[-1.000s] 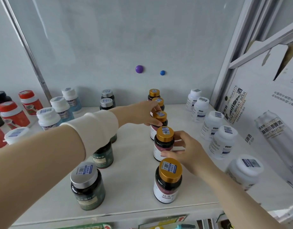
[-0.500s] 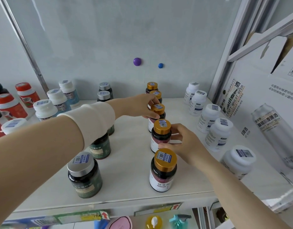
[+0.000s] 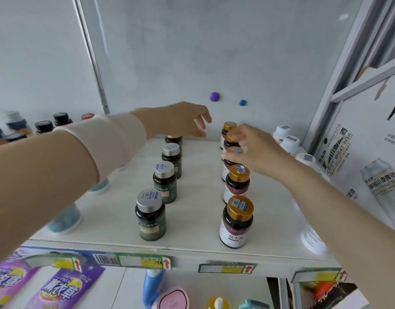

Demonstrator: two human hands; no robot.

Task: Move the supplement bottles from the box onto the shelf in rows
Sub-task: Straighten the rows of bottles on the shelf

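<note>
Step in hand, as judged: the gold-capped row (image 3: 236, 221) is being straightened on the shelf (image 3: 198, 208); nothing is being fetched from the box (image 3: 368, 139). The L hand (image 3: 181, 122) is held over the back of the shelf, fingers spread & loose, nothing held. The R hand (image 3: 256, 152) is set at the gold caps mid-row, fingers bent at one cap, thumb out over the next. Grip vs. mere touch can't be told (blur). Five gold-capped bottles are stood front to back, w/ a silver-capped row (image 3: 150, 215) alongside, well apart. Next, prob.: caps nudged into line w/o tipping neighbours, then another bottle fetched.

Hidden: white bottles (image 3: 285, 140) at R are largely covered by the R arm. Blue bottles (image 3: 64, 219) under the L arm are blurred. The box's inside isn't shown.
</note>
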